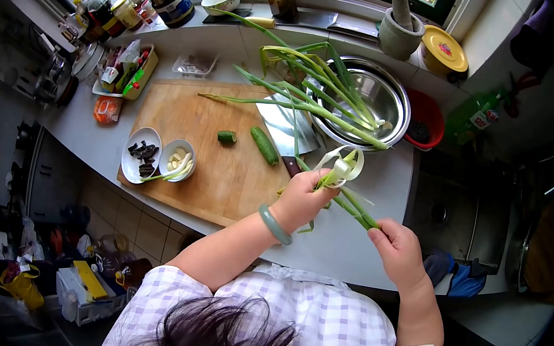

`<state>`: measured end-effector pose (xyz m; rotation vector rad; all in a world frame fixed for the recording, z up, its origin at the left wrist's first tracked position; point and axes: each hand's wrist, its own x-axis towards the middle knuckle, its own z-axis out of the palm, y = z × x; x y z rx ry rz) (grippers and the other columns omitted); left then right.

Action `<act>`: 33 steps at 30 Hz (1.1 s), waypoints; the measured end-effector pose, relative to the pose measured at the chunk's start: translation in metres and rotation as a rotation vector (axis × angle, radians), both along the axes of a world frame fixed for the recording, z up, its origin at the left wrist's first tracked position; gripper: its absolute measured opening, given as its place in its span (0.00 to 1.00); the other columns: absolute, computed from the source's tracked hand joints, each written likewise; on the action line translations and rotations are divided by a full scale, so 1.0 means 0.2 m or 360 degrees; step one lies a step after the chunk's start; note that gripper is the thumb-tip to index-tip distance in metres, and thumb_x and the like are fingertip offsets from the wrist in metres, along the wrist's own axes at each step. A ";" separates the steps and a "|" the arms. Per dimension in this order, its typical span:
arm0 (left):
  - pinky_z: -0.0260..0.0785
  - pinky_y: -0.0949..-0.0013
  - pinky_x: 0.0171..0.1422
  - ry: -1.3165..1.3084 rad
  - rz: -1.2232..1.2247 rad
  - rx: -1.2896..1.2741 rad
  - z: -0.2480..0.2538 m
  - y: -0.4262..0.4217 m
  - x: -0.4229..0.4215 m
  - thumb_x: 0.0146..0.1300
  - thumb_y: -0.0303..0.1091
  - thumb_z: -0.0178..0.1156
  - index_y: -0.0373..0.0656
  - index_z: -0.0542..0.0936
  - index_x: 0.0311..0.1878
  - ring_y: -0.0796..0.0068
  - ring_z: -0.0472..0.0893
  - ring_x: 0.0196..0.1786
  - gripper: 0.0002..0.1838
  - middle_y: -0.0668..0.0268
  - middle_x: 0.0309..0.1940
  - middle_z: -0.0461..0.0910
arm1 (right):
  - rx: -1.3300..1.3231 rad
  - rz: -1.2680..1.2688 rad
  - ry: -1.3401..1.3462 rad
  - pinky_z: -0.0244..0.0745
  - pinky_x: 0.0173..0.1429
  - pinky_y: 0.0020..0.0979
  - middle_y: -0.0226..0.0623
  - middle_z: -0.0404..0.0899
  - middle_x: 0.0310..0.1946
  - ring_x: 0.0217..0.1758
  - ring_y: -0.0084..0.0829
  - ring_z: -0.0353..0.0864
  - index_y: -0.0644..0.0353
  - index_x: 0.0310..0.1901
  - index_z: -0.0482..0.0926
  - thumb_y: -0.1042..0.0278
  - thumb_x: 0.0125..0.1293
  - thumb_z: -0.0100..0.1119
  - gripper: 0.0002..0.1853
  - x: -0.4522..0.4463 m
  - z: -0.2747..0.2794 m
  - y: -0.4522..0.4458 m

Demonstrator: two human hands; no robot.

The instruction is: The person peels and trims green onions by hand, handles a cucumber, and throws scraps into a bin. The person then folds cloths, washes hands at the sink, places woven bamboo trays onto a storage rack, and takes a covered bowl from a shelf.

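Note:
My left hand (305, 193), with a green bangle on its wrist, is closed around a green onion (357, 211) near curled, pale strips of its outer layer (344, 168). Lower on the stalk, my right hand (399, 250) grips its green length. Just beyond my left hand lies a cleaver (288, 125), its dark handle pointing toward me. A cucumber (264, 145) and a shorter cucumber piece (226, 137) rest on the wooden cutting board (182, 104). More green onions (341, 91) lie across the nested metal bowls (404, 109).
At the board's near-left corner stand a dish of dark pieces (145, 154) and a bowl of garlic cloves (178, 160). A red basin (427, 118) sits beside the metal bowls. The sink (447, 209) is at the right. Jars, bottles and a stone mortar (400, 37) line the sill.

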<state>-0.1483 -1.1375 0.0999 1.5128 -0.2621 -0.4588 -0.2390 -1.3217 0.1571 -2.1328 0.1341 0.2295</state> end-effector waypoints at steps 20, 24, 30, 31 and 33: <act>0.65 0.75 0.50 -0.0432 0.0042 0.0248 -0.15 0.32 0.14 0.57 0.22 0.53 0.39 0.76 0.47 0.78 0.75 0.43 0.13 0.68 0.39 0.78 | 0.1104 -0.0197 0.0552 0.49 0.22 0.16 0.21 0.62 0.13 0.16 0.12 0.55 0.63 0.29 0.73 0.68 0.59 0.49 0.08 -0.09 -0.02 -0.33; 0.66 0.73 0.47 0.0170 -0.0403 0.0374 -0.13 0.32 0.12 0.51 0.16 0.52 0.37 0.76 0.46 0.77 0.75 0.42 0.18 0.68 0.39 0.78 | 0.1075 -0.0155 0.0508 0.50 0.23 0.16 0.22 0.63 0.16 0.18 0.12 0.56 0.63 0.29 0.74 0.69 0.60 0.50 0.08 -0.09 0.06 -0.32; 0.68 0.64 0.40 -0.0884 -0.0596 0.0805 -0.10 0.38 0.07 0.44 0.20 0.58 0.39 0.76 0.38 0.61 0.76 0.37 0.14 0.59 0.33 0.77 | 0.0362 -0.0009 0.0333 0.61 0.28 0.22 0.25 0.67 0.20 0.24 0.17 0.64 0.65 0.31 0.75 0.70 0.59 0.52 0.07 -0.07 0.13 -0.25; 0.68 0.63 0.40 -0.1011 -0.0640 0.0882 -0.09 0.38 0.06 0.43 0.21 0.58 0.39 0.76 0.37 0.59 0.75 0.37 0.14 0.58 0.32 0.76 | 0.0206 0.0018 0.0303 0.64 0.29 0.25 0.32 0.70 0.19 0.23 0.24 0.68 0.65 0.31 0.75 0.69 0.59 0.52 0.07 -0.08 0.11 -0.24; 0.68 0.62 0.41 -0.1220 -0.0701 0.1032 -0.10 0.41 0.03 0.41 0.22 0.58 0.40 0.75 0.35 0.55 0.74 0.38 0.13 0.56 0.31 0.75 | -0.0126 0.0131 0.0109 0.65 0.29 0.29 0.37 0.71 0.19 0.23 0.32 0.70 0.64 0.31 0.75 0.69 0.58 0.53 0.07 -0.07 0.13 -0.21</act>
